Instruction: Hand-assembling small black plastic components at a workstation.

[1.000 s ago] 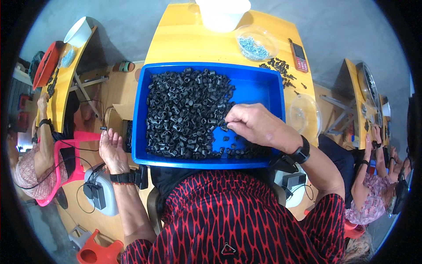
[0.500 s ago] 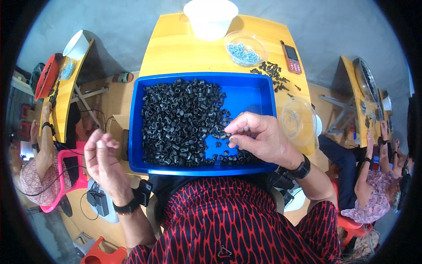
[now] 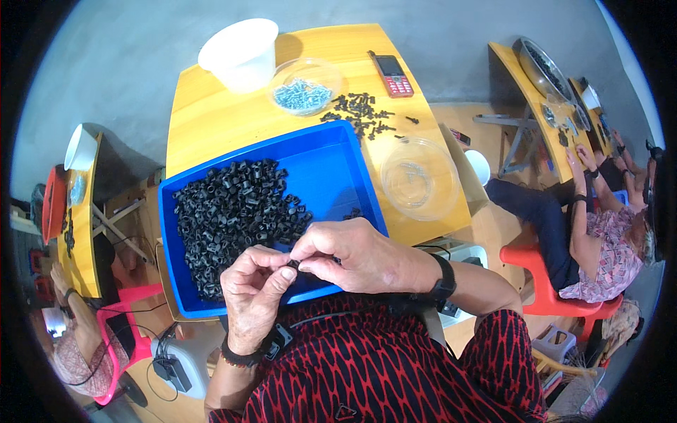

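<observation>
Left hand and right hand are jointly pinching one small black piece; toward ten o'clock, a large heap is lying loose, none looking clearly finished.

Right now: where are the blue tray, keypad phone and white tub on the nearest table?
Blue tray [image 3: 317,163], head view: bare floor inside.
Keypad phone [image 3: 392,75], head view: middle of its front.
White tub [image 3: 243,60], head view: outer side wall.
</observation>
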Available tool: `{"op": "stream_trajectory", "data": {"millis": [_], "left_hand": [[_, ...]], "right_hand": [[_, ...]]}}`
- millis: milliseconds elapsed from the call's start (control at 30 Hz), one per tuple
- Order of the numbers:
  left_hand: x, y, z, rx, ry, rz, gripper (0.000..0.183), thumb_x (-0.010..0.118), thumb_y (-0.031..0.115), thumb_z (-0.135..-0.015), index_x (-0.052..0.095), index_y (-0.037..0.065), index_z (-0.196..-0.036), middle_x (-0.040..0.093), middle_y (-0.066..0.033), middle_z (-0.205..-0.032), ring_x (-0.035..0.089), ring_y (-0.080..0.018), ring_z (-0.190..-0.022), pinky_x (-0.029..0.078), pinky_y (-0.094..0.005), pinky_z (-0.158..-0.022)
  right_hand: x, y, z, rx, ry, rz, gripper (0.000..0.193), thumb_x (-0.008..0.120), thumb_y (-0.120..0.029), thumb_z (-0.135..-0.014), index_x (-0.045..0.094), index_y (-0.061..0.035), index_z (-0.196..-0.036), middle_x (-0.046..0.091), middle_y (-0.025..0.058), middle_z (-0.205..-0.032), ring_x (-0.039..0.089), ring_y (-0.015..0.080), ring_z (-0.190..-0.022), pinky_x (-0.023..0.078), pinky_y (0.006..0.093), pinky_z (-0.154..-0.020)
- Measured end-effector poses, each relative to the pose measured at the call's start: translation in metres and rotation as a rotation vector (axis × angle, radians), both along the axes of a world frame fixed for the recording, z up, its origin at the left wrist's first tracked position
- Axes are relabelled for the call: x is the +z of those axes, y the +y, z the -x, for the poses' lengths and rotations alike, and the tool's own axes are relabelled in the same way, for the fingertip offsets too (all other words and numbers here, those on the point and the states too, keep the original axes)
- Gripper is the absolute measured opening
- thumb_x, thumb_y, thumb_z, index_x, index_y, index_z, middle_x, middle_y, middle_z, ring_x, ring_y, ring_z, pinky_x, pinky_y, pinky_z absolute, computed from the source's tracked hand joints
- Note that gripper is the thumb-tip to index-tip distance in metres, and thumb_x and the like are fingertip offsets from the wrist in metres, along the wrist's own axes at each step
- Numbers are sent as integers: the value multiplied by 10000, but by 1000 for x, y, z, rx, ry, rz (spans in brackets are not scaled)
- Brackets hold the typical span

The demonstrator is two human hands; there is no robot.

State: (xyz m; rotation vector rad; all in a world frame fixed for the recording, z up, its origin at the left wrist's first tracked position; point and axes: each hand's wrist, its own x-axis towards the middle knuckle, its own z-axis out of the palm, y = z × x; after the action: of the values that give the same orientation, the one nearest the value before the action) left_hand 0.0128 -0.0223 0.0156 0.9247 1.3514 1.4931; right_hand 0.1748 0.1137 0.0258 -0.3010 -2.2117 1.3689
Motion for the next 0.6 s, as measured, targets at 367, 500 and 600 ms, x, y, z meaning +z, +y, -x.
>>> {"op": "stream_trajectory", "data": {"millis": [367,500,600], "left_hand": [[-9,16,-10,-51,-31,39,225,746,18,-857,599,19,-1028,613,-7,-926,567,-71,-811,481,-222,-740],[-10,20,-11,140,-73,45,289,754,61,-856,588,16,-1088,601,-10,-934,559,-76,-786,492,-217,-706],[-12,17,-11,102,52,19,238,726,50,-877,614,9,-1083,586,4,-928,532,-60,-778,457,-211,-708]], "right_hand": [[12,28,-52,-320,-115,-174,105,674,-14,-846,630,-19,-942,646,132,-805,675,310,-757,529,379,-662],[10,79,-93,-551,-409,-363,78,634,-30,-859,627,-6,-933,655,181,-841,663,381,-807,529,431,-717],[2,89,-99,-555,-595,-442,84,616,-56,-866,628,10,-916,653,216,-867,650,416,-842,522,465,-748]]}}
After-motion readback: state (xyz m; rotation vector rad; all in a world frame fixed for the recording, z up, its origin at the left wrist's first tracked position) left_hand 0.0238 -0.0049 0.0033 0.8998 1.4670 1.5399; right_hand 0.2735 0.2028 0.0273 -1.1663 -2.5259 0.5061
